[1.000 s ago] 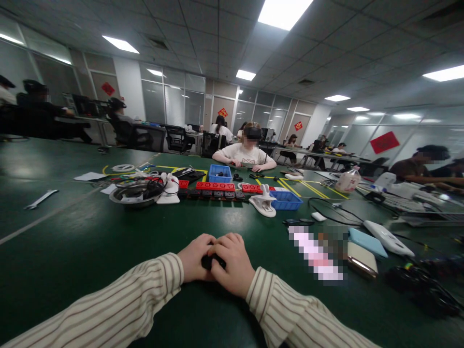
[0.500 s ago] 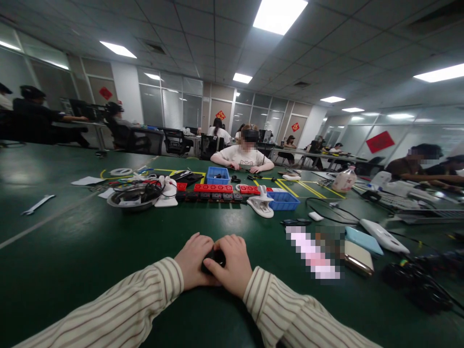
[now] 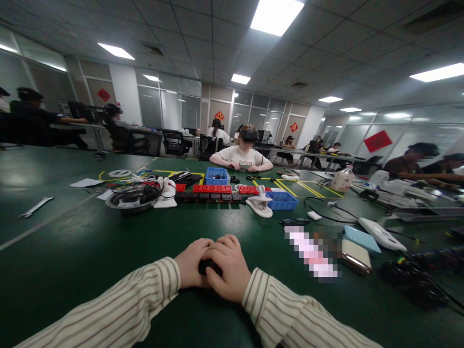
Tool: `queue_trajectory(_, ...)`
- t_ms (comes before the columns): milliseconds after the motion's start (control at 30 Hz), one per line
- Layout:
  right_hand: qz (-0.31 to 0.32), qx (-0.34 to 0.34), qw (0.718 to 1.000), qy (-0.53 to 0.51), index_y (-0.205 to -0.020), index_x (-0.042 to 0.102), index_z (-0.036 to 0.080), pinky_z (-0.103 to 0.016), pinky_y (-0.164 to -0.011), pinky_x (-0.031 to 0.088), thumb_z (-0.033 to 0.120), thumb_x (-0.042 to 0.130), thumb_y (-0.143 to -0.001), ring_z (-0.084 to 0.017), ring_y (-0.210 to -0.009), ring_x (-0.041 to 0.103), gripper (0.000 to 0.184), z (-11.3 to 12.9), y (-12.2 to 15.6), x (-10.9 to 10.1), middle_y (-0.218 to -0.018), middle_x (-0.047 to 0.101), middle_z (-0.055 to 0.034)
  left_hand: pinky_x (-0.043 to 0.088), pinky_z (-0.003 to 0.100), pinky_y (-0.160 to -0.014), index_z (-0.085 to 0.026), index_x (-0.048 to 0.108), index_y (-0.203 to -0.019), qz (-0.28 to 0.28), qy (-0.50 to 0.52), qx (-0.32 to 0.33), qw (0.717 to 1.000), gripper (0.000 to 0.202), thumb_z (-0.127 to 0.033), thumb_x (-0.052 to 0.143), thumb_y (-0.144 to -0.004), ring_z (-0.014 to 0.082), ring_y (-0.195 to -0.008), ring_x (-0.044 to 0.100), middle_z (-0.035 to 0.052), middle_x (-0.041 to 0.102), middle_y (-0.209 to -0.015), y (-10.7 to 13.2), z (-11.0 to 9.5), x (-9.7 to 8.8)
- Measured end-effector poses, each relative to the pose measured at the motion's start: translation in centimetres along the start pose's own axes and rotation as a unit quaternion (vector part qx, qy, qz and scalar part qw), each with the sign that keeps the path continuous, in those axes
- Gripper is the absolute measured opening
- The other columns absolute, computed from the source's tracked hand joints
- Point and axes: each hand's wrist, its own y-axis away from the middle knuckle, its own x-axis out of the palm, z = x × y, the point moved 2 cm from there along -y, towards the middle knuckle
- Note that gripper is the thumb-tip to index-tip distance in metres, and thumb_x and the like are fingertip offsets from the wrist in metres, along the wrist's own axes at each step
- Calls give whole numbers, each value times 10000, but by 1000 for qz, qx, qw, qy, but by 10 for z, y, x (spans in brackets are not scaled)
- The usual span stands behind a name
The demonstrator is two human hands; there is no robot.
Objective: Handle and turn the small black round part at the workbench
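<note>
Both hands meet low over the green table (image 3: 137, 241), around a small black rounded object (image 3: 209, 266). My left hand (image 3: 189, 263) wraps it from the left side, its fingers partly covered by the other hand. Lying across the top and right of it, my right hand (image 3: 231, 270) has its fingers curled over, with the thumb at the object's near side. Only a dark patch shows between the hands, so its exact kind is hidden.
Beyond the hands lie a metal bowl of cables (image 3: 132, 209), red power strips (image 3: 212, 189), a white clip stand (image 3: 260, 203) and a blue bin (image 3: 281, 200). A wrench (image 3: 36, 208) is far left; a power bank (image 3: 357, 256) lies right. A person (image 3: 242, 157) sits opposite.
My right hand has shifted left and over the black object, its fingers now overlapping my left fingers. The gap between the hands has closed, and less of the object's top shows.
</note>
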Motion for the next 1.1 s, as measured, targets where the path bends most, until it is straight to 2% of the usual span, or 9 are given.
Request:
queue_trajectory(133, -70, 64, 995, 4, -884, 517, 166, -370, -830, 304, 329, 493, -737, -198, -854, 452, 221, -2, 1, -3, -883, 548, -47, 284, 500, -978, -166, 480, -1096, -37, -28, -27, 999, 778, -476, 777, -447, 296, -1001, 483, 83, 523, -1063, 3, -7, -4)
queue_trajectory(300, -57, 140, 986, 70, -769, 488, 183, -343, -751, 321, 420, 582, -719, -185, -761, 435, 260, -10, 2, 3, -762, 503, -11, 180, 551, -1011, -177, 536, -904, -38, -85, -72, 993, 610, -526, 751, -452, 256, -888, 532, 33, 558, -884, 3, -19, -5)
queue_trajectory(433, -30, 143, 984, 98, -689, 498, 188, -334, -753, 313, 348, 626, -701, -180, -765, 436, 206, -12, 1, 7, -724, 518, 0, 150, 542, -1023, -195, 569, -869, -26, -77, -74, 994, 415, -407, 710, -542, 229, -863, 534, 24, 559, -860, 2, -19, -3)
queue_trajectory(533, -25, 106, 991, 72, -709, 525, 188, -331, -753, 319, 259, 586, -688, -183, -786, 444, 96, -10, 1, 7, -736, 543, -7, 252, 497, -989, -198, 589, -864, -11, -37, -45, 998, 362, -333, 696, -546, 229, -868, 521, 22, 542, -870, 0, -12, -3)
queue_trajectory(633, -7, 49, 998, 32, -711, 534, 193, -339, -764, 327, 164, 497, -646, -184, -795, 454, 81, -7, 1, 6, -744, 576, -10, 418, 368, -834, -191, 598, -811, 18, -5, -13, 1000, 310, -305, 694, -539, 224, -859, 507, 25, 525, -886, -1, -4, -2)
queue_trajectory(767, -4, 8, 1000, -22, -751, 543, 207, -367, -818, 322, 151, 445, -618, -194, -833, 469, 174, -2, 1, -1, -786, 613, -5, 393, 388, -867, -204, 573, -907, 6, -4, -1, 1000, 461, -345, 741, -502, 248, -923, 486, 27, 512, -976, -1, -3, -3)
queue_trajectory(900, -66, 62, 996, -10, -861, 532, 181, -368, -802, 322, 262, 470, -720, -198, -831, 465, 174, -4, 2, -7, -861, 579, -40, 376, 444, -860, -172, 495, -1010, -48, -18, -38, 998, 732, -442, 808, -406, 265, -899, 471, 48, 500, -964, 2, -8, -8)
queue_trajectory(967, -83, 109, 990, 20, -831, 512, 174, -350, -762, 325, 318, 483, -758, -192, -790, 457, 164, -8, 3, -5, -807, 544, -35, 391, 433, -820, -168, 492, -996, -66, -34, -54, 996, 741, -463, 811, -395, 264, -874, 468, 46, 497, -936, 3, -10, -9)
queue_trajectory(1100, -42, 149, 986, 63, -736, 478, 185, -311, -704, 316, 390, 540, -776, -168, -716, 437, 218, -14, 3, 5, -710, 497, 7, 400, 416, -784, -165, 541, -910, -44, -61, -58, 995, 620, -503, 778, -448, 250, -829, 471, 40, 504, -879, 2, -13, -5)
